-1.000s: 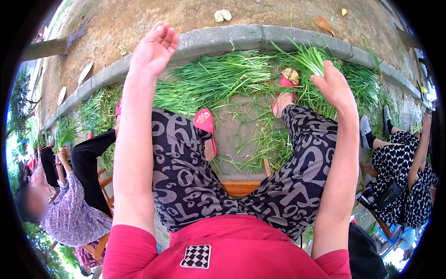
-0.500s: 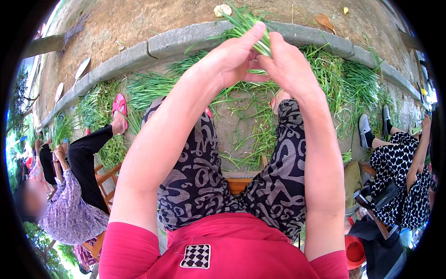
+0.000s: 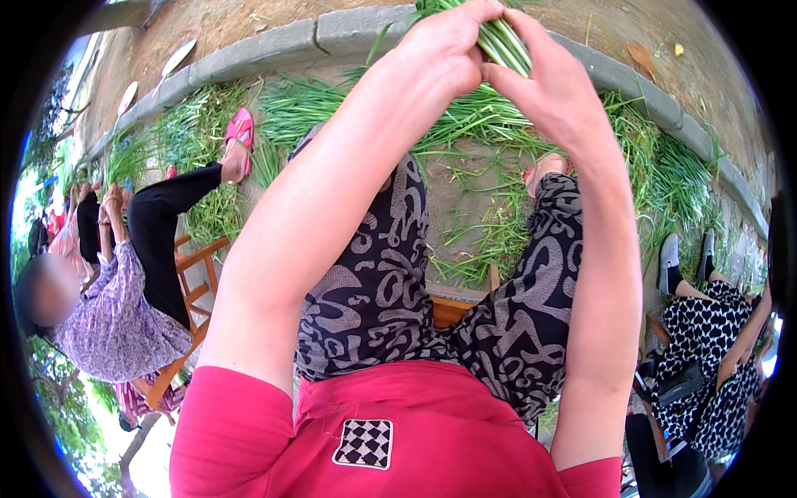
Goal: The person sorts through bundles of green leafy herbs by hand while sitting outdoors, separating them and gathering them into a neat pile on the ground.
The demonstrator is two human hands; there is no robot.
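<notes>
A bunch of long, thin green chives (image 3: 505, 46) with pale stalk ends is held up in front of me, its leafy tops reaching to the picture's upper edge. My left hand (image 3: 448, 51) grips it from the left, thumb laid across the stalks. Against the pale end, my right hand (image 3: 558, 93) curves round the bunch from the right, thumb and fingers on either side; some of its fingers are hidden. On the ground below and beyond my hands lie more chives (image 3: 490, 116), spread in a long heap along a stone kerb (image 3: 266, 54).
To the left a person in a patterned blouse (image 3: 124, 319) sits on a wooden chair (image 3: 195, 286), holding greens. On the right sits another person in a black-and-white skirt (image 3: 697, 332). Loose trimmings (image 3: 477, 241) litter the ground between my feet. Bare soil (image 3: 241, 17) lies past the kerb.
The view has shifted, so the surroundings sit further right. Both hands still hold the bunch, now higher in the picture, with more of the pale stalks showing between them.
</notes>
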